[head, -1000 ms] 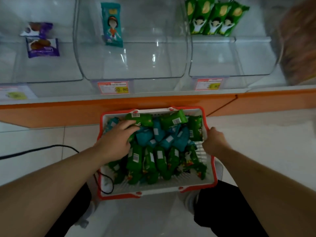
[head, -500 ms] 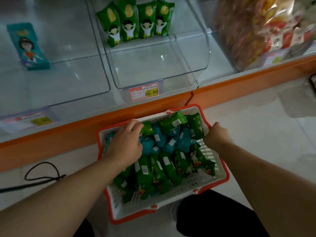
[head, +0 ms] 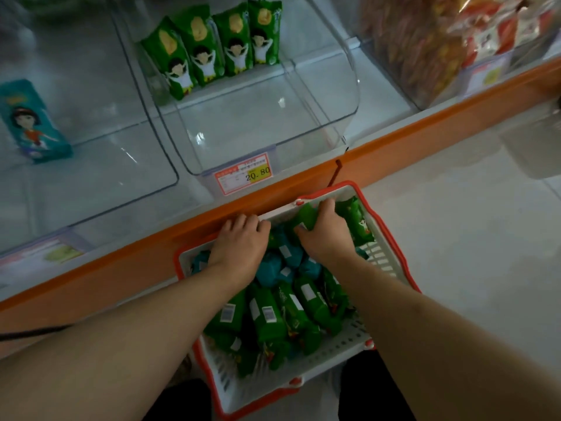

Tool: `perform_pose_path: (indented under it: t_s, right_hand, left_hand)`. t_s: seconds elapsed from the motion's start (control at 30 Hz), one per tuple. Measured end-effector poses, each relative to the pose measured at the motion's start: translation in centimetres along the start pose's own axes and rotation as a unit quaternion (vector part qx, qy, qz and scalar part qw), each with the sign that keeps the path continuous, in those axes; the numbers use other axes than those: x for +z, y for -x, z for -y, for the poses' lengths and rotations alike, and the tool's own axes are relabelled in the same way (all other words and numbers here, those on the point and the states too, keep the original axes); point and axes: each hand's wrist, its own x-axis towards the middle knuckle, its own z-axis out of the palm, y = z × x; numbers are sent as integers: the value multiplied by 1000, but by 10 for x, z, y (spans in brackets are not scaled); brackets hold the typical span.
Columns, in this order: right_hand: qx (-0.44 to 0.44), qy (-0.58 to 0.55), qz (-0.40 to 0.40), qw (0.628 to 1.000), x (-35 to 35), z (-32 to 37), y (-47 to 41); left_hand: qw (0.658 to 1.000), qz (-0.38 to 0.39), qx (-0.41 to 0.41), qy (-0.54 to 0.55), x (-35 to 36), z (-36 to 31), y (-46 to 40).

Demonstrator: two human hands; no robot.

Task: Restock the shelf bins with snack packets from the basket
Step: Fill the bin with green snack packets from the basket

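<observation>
Basket (head: 379, 262), white with red rim, is sitting on the floor against the orange shelf edge (head: 425, 138), holding a heap of green packets (head: 267, 320) toward its near end and teal packets (head: 273, 268) in the middle. Left hand (head: 239, 247) is lying palm-down over the packets at the basket's far left corner, fingers curled at the far rim; whether it is gripping anything cannot be told. Right hand (head: 326, 232) is curling round a green packet (head: 306, 215) at the far rim. Clear bin (head: 340, 95), directly beyond the basket, is holding four green packets (head: 212, 50) standing along its back edge, with a price tag (head: 243, 174) on its front edge. Bin (head: 127, 117) to the left is holding one teal packet (head: 33, 123).
</observation>
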Motion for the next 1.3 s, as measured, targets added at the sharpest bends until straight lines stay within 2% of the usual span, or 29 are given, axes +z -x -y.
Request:
perform_pose_path:
  t_s: [0.1, 0.17, 0.2, 0.27, 0.33, 0.47, 0.53, 0.63, 0.73, 0.83, 0.97, 1.07, 1.17, 1.3]
  right_hand:
    - [23, -60, -8, 998, -7, -1, 11]
    - [34, -86, 0, 996, -23, 6, 17]
    - [44, -104, 9, 994, -35, 12, 20]
    - [71, -157, 23, 985, -58, 25, 25]
    - [87, -237, 40, 967, -82, 37, 34]
    - [61, -419, 37, 905, -131, 58, 67]
    - [45, -488, 47, 870, -144, 70, 87]
    - [25, -545, 48, 837, -151, 82, 109]
    - [7, -575, 29, 818, -158, 97, 117]
    - [-23, -581, 40, 812, -164, 113, 113]
    - [-62, -591, 66, 802, -159, 134, 84]
    - [-95, -593, 109, 792, -151, 153, 58]
    - [-139, -516, 105, 839, -137, 173, 27]
    - [-183, -367, 36, 911, -116, 194, -4]
  left_hand:
    - [999, 15, 7, 33, -7, 3, 7]
    - [990, 8, -50, 133, -19, 5, 12]
    - [972, 7, -95, 213, -29, 6, 15]
    - [900, 13, -190, 392, -58, 6, 20]
    - [813, 2, -237, 532, -88, 5, 24]
    - [683, -38, -258, 683, -149, -3, 45]
    - [644, -42, -246, 723, -174, -11, 56]
    - [612, -59, -230, 754, -208, -24, 68]
    - [553, -67, -224, 800, -230, -26, 68]
    - [507, -83, -204, 834, -236, -17, 58]
    - [466, -99, -205, 855, -222, 8, 28]
    - [461, -122, -230, 848, -207, 26, 3]
    - [465, -134, -238, 842, -204, 38, -18]
    - [474, -150, -247, 831, -210, 55, -43]
